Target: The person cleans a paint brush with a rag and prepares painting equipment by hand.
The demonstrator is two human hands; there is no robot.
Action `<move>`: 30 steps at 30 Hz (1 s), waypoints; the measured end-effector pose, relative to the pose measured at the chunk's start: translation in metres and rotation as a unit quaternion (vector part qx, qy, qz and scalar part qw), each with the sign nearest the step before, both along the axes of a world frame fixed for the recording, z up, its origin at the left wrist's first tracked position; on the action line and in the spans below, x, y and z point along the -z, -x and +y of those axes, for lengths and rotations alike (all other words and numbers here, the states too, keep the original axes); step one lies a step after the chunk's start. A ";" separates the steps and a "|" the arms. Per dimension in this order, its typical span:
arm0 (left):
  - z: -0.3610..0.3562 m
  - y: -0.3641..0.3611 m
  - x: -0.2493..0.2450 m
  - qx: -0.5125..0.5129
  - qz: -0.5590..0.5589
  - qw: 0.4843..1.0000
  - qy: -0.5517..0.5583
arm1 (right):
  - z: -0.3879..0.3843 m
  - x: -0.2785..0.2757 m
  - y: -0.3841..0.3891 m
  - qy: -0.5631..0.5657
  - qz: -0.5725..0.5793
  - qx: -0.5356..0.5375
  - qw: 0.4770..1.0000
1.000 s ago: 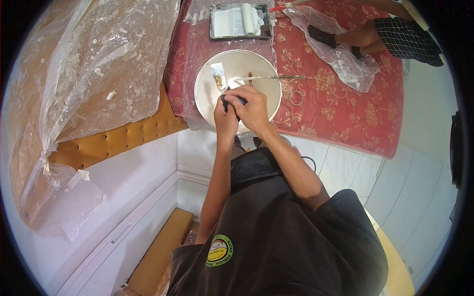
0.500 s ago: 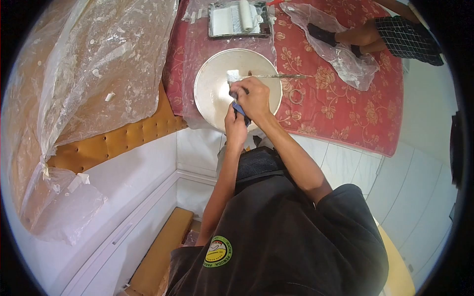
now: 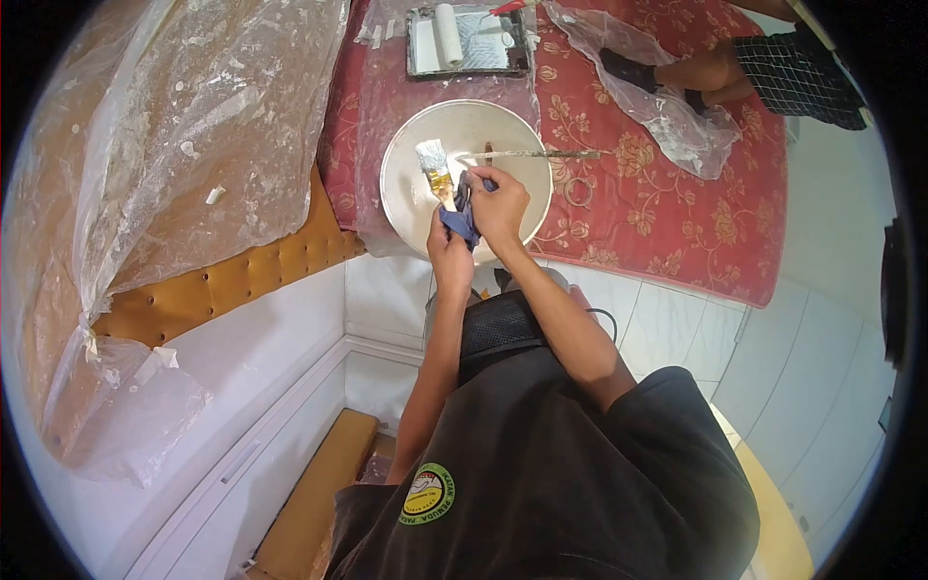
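Over a large white bucket (image 3: pixel 401 208), my left hand (image 3: pixel 450 259) is closed on the handle of a paintbrush (image 3: pixel 440 178) whose white-coated bristles point up and away from me. A bluish-grey cloth (image 3: pixel 461 218) is bunched around the handle by my fingers. Just to the right, my right hand (image 3: pixel 500 205) pinches part of the cloth, its fingers bent beside the brush. A paint-stained stick (image 3: pixel 565 154) lies across the bucket's right rim.
Beyond the bucket, a black tray (image 3: pixel 469 70) holds white paint and a roller (image 3: pixel 449 35). A red-handled tool (image 3: pixel 510 7) touches its far edge. Plastic sheeting (image 3: pixel 677 124) lies on the red floral mattress (image 3: pixel 638 208); another person's legs (image 3: pixel 701 72) rest there.
The brush's bristles and metal band now show, as my right hand has moved off them toward the cloth. In the tray, the roller has shifted left, and the red-handled tool reaches further in.
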State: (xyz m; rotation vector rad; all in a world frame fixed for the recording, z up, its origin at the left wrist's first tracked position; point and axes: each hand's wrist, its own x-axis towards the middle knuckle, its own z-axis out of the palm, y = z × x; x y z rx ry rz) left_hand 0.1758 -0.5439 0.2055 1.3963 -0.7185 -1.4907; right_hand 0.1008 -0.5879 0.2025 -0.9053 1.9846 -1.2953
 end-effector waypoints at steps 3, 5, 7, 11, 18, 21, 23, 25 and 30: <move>0.003 0.001 0.000 -0.063 0.004 0.998 0.015 | 0.004 0.002 0.004 -0.035 -0.032 -0.032 0.998; 0.005 0.001 0.002 -0.097 -0.002 0.995 0.023 | 0.002 0.028 0.005 -0.004 -0.107 -0.030 0.994; 0.004 -0.008 0.006 -0.059 0.092 0.994 -0.013 | 0.002 0.017 0.011 -0.011 -0.337 -0.044 0.940; 0.002 -0.025 0.001 -0.067 0.319 0.943 -0.064 | 0.008 0.000 0.020 -0.053 -0.594 -0.076 0.799; -0.002 -0.026 -0.012 -0.072 0.329 0.936 -0.104 | 0.018 -0.008 0.015 -0.003 -0.487 -0.137 0.862; -0.004 -0.011 -0.020 -0.086 0.286 0.946 -0.124 | 0.017 -0.005 0.025 0.021 -0.364 -0.126 0.923; -0.007 -0.005 -0.028 -0.103 0.235 0.952 -0.168 | 0.018 -0.001 0.031 0.066 -0.212 -0.120 0.968; -0.008 -0.011 -0.024 -0.083 0.270 0.943 -0.177 | 0.021 0.002 0.030 0.037 -0.246 -0.125 0.960; -0.009 -0.015 -0.021 -0.087 0.321 0.928 -0.168 | 0.024 -0.009 0.033 -0.027 -0.382 -0.100 0.918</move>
